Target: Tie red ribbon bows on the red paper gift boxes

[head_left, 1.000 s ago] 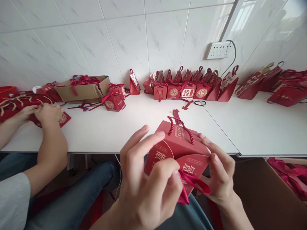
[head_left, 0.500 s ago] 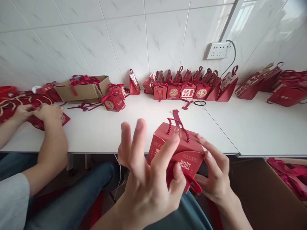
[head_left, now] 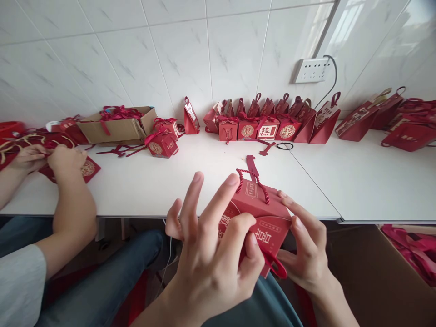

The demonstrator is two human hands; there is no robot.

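A red gift box (head_left: pixel 262 193) with gold lettering and a twisted cord handle (head_left: pixel 264 186) on top is held tilted over my lap, just in front of the table edge. My right hand (head_left: pixel 308 250) grips its right side, fingers along the upper edge and thumb lower down. Across the front face, my left hand (head_left: pixel 214 250) pinches with thumb and curled index finger, its other fingers raised and spread. A red ribbon loop (head_left: pixel 277 268) sticks out to the right of that thumb. The pinch point itself is partly hidden behind my left fingers.
Finished-looking red boxes (head_left: pixel 268 129) line the wall on the white table (head_left: pixel 204 181). A cardboard box of ribbons (head_left: pixel 114 131) stands left; a larger carton (head_left: pixel 378 272) sits low right. At far left, a co-worker's hands (head_left: pixel 64 161) handle a red bag. A socket strip (head_left: pixel 310 71) is on the wall.
My left index finger has curled down toward the thumb, and the middle finger has swung forward near the cord handle. The box and my right hand have hardly moved.
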